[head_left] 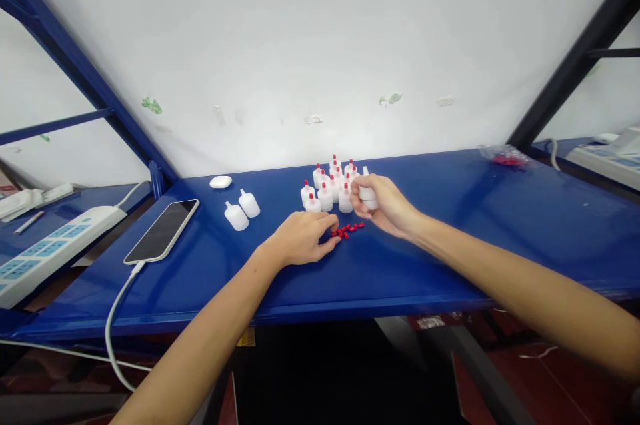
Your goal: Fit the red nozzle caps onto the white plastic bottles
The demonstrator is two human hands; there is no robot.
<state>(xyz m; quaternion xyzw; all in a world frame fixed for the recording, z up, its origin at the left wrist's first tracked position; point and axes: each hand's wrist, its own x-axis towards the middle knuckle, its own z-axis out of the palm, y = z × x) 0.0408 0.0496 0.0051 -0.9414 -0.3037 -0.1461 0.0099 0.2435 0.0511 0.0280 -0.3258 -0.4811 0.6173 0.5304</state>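
My right hand (380,204) is wrapped round a small white squeeze bottle (369,195), whose bare nozzle points up without a cap. On the blue table, my left hand (307,237) rests beside a small pile of red caps (350,229). Its thumb and forefinger close around a red cap (335,234) at the pile's left edge, partly hidden by the fingers. Just behind both hands stands a cluster of several white bottles (325,197) with red caps on their nozzles. Farther left are two uncapped white bottles (237,216).
A phone (163,230) with a white charging cable (114,318) lies at the left, near a power strip (60,245). A white oval case (221,182) sits by the wall. At the back right is a clear bag (507,157) with red contents. Blue posts (90,58) flank the table.
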